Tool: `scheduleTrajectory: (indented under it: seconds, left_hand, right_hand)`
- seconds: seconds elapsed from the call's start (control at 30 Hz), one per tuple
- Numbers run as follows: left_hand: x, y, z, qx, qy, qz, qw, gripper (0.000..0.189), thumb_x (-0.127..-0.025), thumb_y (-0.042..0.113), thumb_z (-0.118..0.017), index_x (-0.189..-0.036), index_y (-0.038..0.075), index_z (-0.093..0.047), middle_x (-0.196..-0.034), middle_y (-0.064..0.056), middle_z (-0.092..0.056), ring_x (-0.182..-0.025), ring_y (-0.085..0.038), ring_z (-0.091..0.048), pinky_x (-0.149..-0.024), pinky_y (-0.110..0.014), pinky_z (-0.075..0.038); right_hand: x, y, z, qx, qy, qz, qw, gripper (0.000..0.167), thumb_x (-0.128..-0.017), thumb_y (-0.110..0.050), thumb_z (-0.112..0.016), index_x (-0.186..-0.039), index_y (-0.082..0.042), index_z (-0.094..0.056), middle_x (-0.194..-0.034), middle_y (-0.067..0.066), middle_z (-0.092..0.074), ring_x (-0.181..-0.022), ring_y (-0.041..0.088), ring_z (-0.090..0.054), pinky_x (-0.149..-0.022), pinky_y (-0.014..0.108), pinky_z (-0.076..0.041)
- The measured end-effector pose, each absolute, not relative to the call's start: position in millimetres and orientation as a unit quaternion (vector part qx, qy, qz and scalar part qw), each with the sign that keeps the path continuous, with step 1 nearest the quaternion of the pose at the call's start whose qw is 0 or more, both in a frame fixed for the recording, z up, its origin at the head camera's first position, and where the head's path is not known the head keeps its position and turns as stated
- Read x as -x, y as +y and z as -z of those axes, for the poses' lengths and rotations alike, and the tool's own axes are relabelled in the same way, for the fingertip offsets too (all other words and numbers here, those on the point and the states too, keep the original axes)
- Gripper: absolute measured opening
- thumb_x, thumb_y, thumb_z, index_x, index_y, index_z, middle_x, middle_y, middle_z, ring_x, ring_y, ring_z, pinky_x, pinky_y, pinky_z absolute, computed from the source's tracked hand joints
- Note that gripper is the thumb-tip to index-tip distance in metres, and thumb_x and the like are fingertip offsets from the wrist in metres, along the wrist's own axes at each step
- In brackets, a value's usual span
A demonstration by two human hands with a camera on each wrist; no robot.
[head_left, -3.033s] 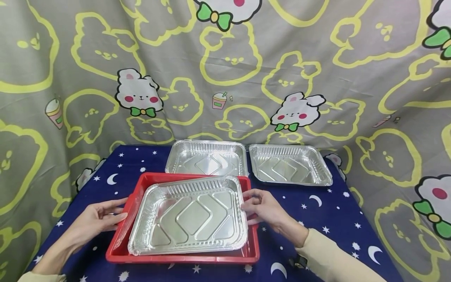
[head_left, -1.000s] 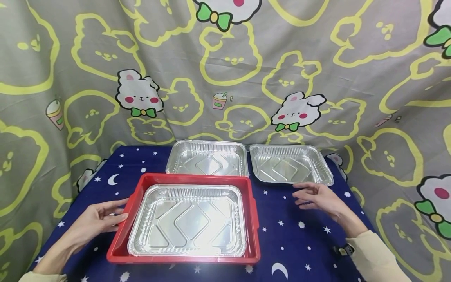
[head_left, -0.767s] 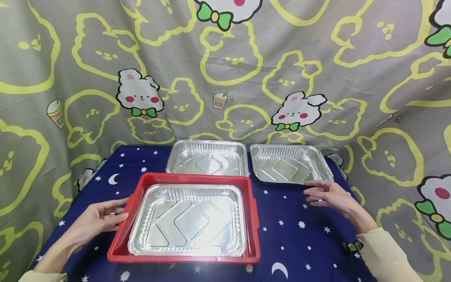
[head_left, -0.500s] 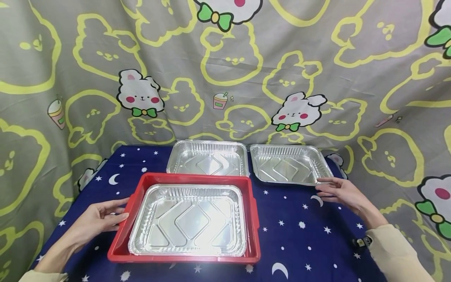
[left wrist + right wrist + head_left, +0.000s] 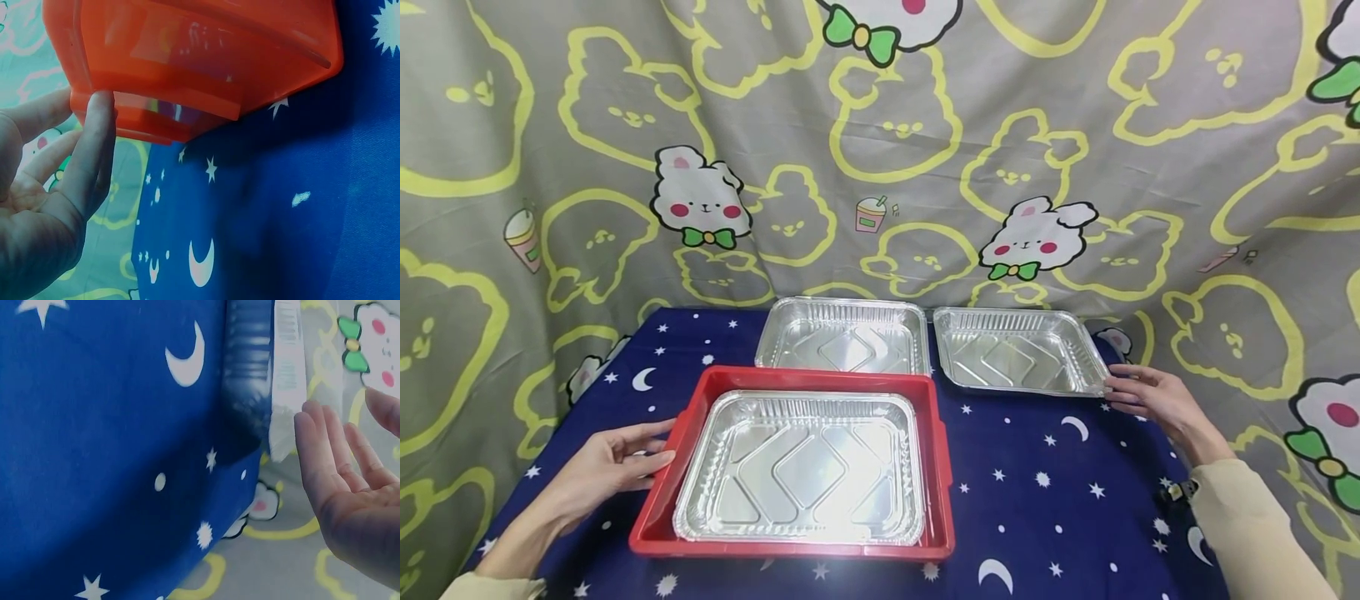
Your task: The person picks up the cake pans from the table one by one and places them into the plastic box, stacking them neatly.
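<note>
My left hand (image 5: pixel 606 471) holds the left rim of a red plastic tray (image 5: pixel 790 551), thumb above and fingers at its side. The left wrist view shows that hand (image 5: pixel 56 206) against the tray's outer wall (image 5: pixel 156 53). Inside the tray lies a rectangular foil pan (image 5: pixel 808 473). At the back right, my right hand (image 5: pixel 1176 412) is at the near right corner of another foil pan (image 5: pixel 1011 357). In the right wrist view, the hand's (image 5: pixel 356 500) fingers stretch loosely beside that pan's rim (image 5: pixel 289 369); contact is unclear.
A third foil pan (image 5: pixel 850 337) stands behind the red tray, its near edge hidden by it. A dark blue cloth (image 5: pixel 1030 508) with stars and moons covers the table. A grey patterned curtain (image 5: pixel 910 192) hangs close behind and around.
The foil pan in the red tray was tilted, with my right hand at its edge; now it lies flat. My right hand has moved right to the back right pan; the left stays put.
</note>
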State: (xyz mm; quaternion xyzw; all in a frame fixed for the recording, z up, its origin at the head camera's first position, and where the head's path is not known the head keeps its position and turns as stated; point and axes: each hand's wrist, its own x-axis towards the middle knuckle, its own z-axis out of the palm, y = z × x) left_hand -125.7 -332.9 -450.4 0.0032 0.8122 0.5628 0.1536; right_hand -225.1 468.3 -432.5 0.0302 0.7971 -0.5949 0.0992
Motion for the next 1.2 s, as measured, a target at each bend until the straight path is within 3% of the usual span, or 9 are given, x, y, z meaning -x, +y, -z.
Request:
scheduleTrajectory:
  seconds: [0.1,0.17,0.23,0.33,0.43,0.6,0.9,1.0,1.2]
  left_hand:
    - [125.7,-332.9,450.2,0.001,0.813,-0.561,0.156,0.072,-0.101,0.019,-0.071,-0.158,-0.010,-0.037,-0.117,-0.005,-0.076,-0.095,-0.011,-0.078,-0.081,-0.035,-0.068]
    - [125.6,-333.1,450.2,0.002,0.813,-0.560,0.157,0.072,-0.101,0.019,-0.071,-0.158,-0.010,-0.037,-0.118,-0.006,-0.076,-0.095,-0.011,-0.078,-0.081,-0.035,-0.068]
    - [125.6,-333.2,450.2,0.002,0.812,-0.562,0.157,0.072,-0.102,0.019,-0.071,-0.158,-0.010,-0.036,-0.120,-0.009,-0.076,-0.095,-0.011,-0.078,-0.081,-0.035,-0.068]
    - [125.9,-332.8,450.2,-0.001,0.810,-0.565,0.160,0.072,-0.102,0.018,-0.070,-0.158,-0.012,-0.035,-0.123,-0.013,-0.075,-0.095,-0.012,-0.078,-0.081,-0.035,-0.068]
    - [125.8,-332.3,450.2,-0.002,0.808,-0.567,0.162,0.073,-0.103,0.018,-0.070,-0.158,-0.013,-0.034,-0.121,-0.016,-0.074,-0.095,-0.012,-0.078,-0.081,-0.035,-0.068]
    - [125.3,-333.1,449.7,-0.004,0.811,-0.563,0.159,0.073,-0.103,0.018,-0.069,-0.158,-0.014,-0.033,-0.122,-0.019,-0.073,-0.095,-0.012,-0.078,-0.081,-0.036,-0.068]
    - [126.0,-333.3,450.7,-0.008,0.813,-0.560,0.160,0.072,-0.103,0.019,-0.069,-0.159,-0.011,-0.034,-0.135,-0.029,-0.067,-0.097,-0.013,-0.079,-0.082,-0.036,-0.068]
    - [126.1,-334.0,451.4,-0.010,0.811,-0.562,0.161,0.072,-0.103,0.018,-0.069,-0.159,-0.012,-0.034,-0.134,-0.026,-0.069,-0.097,-0.012,-0.079,-0.082,-0.036,-0.068]
    - [127.1,-334.5,451.1,-0.019,0.803,-0.575,0.159,0.071,-0.104,0.016,-0.068,-0.158,-0.014,-0.032,-0.126,-0.006,-0.075,-0.097,-0.010,-0.078,-0.081,-0.034,-0.067]
  right_hand:
    - [228.3,477.7,439.2,-0.044,0.778,0.620,0.087,0.021,-0.107,-0.010,-0.061,-0.121,-0.025,-0.062,-0.098,-0.019,-0.078,-0.090,0.003,-0.078,-0.080,0.023,-0.065]
    - [229.8,482.9,442.8,-0.057,0.768,0.633,0.079,0.021,-0.106,-0.009,-0.063,-0.120,-0.024,-0.062,-0.097,-0.018,-0.078,-0.089,0.004,-0.078,-0.079,0.023,-0.065]
    - [231.2,487.2,445.9,-0.066,0.784,0.613,0.069,0.028,-0.105,-0.012,-0.065,-0.133,-0.013,-0.060,-0.097,-0.022,-0.076,-0.088,0.002,-0.077,-0.079,0.022,-0.065]
    - [232.4,492.4,450.0,-0.085,0.804,0.586,0.061,0.061,-0.105,-0.017,-0.066,-0.153,0.010,-0.038,-0.095,-0.026,-0.072,-0.088,0.000,-0.075,-0.080,0.022,-0.065]
    - [234.7,495.9,455.2,-0.101,0.815,0.568,0.064,0.077,-0.106,-0.020,-0.065,-0.157,0.019,-0.023,-0.094,-0.029,-0.070,-0.087,-0.002,-0.074,-0.080,0.022,-0.065]
    - [242.5,500.3,464.5,-0.114,0.791,0.597,0.065,0.074,-0.106,-0.016,-0.065,-0.157,0.018,-0.024,-0.093,-0.028,-0.071,-0.086,0.000,-0.075,-0.081,0.023,-0.065]
    - [250.0,504.1,475.5,-0.122,0.754,0.639,0.091,0.054,-0.108,-0.002,-0.046,-0.156,0.015,-0.026,-0.093,-0.020,-0.076,-0.087,0.004,-0.076,-0.083,0.026,-0.066]
    - [252.9,501.4,477.5,-0.124,0.755,0.637,0.096,0.058,-0.109,-0.004,-0.049,-0.157,0.016,-0.024,-0.092,-0.019,-0.076,-0.086,0.004,-0.076,-0.083,0.026,-0.066]
    - [262.9,495.4,478.1,-0.134,0.779,0.605,0.094,0.078,-0.108,-0.018,-0.060,-0.162,0.015,-0.015,-0.091,-0.024,-0.071,-0.086,-0.002,-0.073,-0.083,0.023,-0.065]
